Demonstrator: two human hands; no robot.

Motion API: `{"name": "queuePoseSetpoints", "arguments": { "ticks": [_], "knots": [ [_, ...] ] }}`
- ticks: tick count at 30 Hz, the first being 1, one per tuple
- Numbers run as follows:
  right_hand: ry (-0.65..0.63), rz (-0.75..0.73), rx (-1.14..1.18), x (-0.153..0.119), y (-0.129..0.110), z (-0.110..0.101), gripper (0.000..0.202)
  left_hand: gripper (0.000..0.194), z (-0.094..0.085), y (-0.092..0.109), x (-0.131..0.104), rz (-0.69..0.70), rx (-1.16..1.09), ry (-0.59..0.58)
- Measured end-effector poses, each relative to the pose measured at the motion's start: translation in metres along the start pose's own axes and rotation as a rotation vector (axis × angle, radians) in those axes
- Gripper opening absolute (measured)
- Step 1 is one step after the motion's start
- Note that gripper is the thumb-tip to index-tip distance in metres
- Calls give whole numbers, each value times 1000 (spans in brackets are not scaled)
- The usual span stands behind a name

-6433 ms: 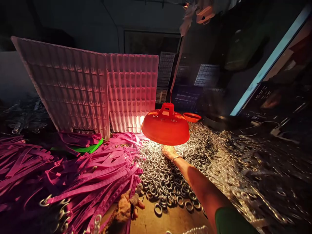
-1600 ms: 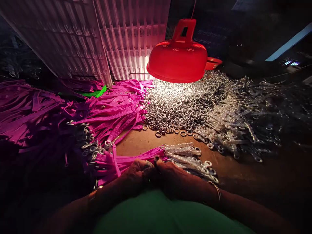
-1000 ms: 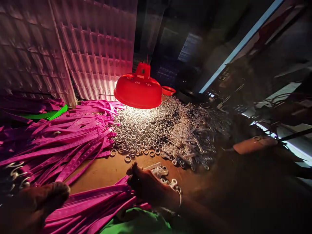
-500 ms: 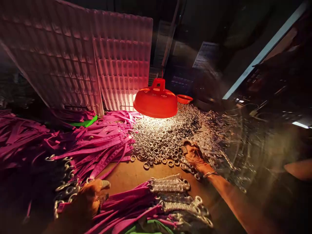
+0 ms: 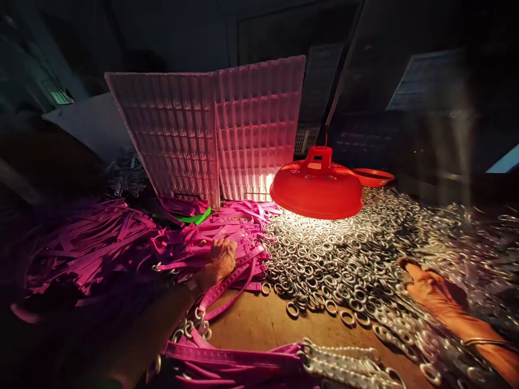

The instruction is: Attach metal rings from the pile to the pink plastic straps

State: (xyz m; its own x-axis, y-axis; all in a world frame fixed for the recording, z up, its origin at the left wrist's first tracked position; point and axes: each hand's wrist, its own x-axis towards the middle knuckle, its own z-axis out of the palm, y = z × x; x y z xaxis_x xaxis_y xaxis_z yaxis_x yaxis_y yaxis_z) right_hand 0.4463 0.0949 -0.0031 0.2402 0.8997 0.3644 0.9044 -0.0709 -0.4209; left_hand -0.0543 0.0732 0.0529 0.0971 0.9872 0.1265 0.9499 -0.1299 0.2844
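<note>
Head view, which I follow remotely: the person's left hand (image 5: 219, 262) lies over a heap of pink straps (image 5: 231, 229), its back toward me; I cannot tell whether the fingers grasp one. The right hand (image 5: 432, 286), well apart from it and wearing a thin bracelet (image 5: 484, 341), is at the edge where loose metal rings (image 5: 320, 265) meet silver chain-like pieces (image 5: 409, 324). Its fingers look bent, but I cannot tell whether they grip anything. Nearest me, a bundle of pink straps (image 5: 235, 359) lies crosswise, silver ringed ends (image 5: 340, 361) pointing right. Bare brown tabletop (image 5: 251, 319) shows between bundle and rings. Beyond, a red lamp (image 5: 318, 192) hangs brightly over the rings, an orange bowl (image 5: 377, 182) just behind it. Left of the lamp stand two ribbed, pink-lit panels (image 5: 255, 129), with something green (image 5: 198, 217) at their foot.
</note>
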Motion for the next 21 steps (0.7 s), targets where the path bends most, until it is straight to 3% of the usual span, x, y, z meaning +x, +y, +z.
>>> {"name": "queuePoseSetpoints", "arguments": {
  "ticks": [2, 4, 8, 10, 13, 15, 18, 21],
  "knots": [
    [-2, -85, -95, 5, -8, -12, 10, 28, 2, -1, 2, 6, 70, -33],
    [12, -238, -148, 6, -31, -26, 20, 28, 0, 0, 3, 14, 115, -60],
    [97, -456, -72, -13, -106, -39, 20, 26, -17, 10, -2, 50, 159, -79],
    [70, -484, 134, -33, -149, -33, 20, 26, -27, 19, -13, 101, 120, -33],
    [-167, -349, 542, -71, -209, -13, 27, 29, -37, 36, -40, 169, -156, 108],
    [-327, -237, 804, -97, -244, 4, 30, 30, -36, 48, -61, 130, -435, 157],
    [-504, -43, 1136, -129, -282, 31, 32, 31, -20, 60, -83, -70, -798, 14],
    [-655, -17, 1276, -145, -292, 51, 33, 27, 9, 60, -90, -198, -1038, -211]
  ]
}}
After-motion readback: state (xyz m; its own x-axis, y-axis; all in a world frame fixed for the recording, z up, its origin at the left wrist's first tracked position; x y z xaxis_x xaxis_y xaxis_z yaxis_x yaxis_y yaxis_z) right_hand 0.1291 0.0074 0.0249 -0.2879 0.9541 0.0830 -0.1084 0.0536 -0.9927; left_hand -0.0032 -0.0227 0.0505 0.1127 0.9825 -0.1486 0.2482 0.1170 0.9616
